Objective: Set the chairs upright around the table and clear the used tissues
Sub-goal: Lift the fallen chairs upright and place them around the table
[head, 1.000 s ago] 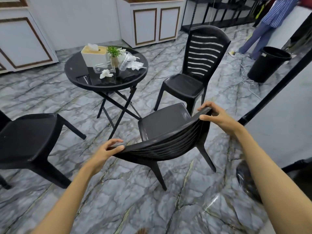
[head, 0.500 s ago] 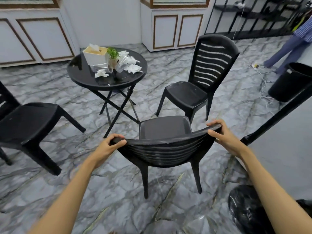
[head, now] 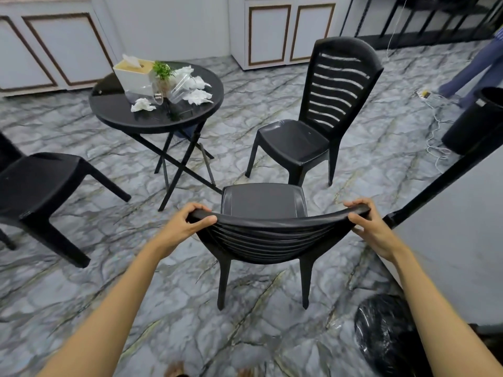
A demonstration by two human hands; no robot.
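I had my left hand point(head: 181, 229) and right hand point(head: 373, 229) each in a clenched grip on the chair point(head: 262, 205) backrest's ends, steering it squarely. It stood upright near the counter point(head: 114, 115), all legs seemingly grounded; the used tissues point(head: 197, 96) lay there uncleared.

The curved top rail of a black slatted plastic chair point(head: 262, 227), standing upright on all its legs, is gripped by the left hand point(head: 183, 227) and right hand point(head: 371, 229). Crumpled white tissues point(head: 196, 96) are scattered on the round black folding table point(head: 130, 118).

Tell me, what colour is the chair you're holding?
Black. The chair gripped by both hands shows best in the head view.
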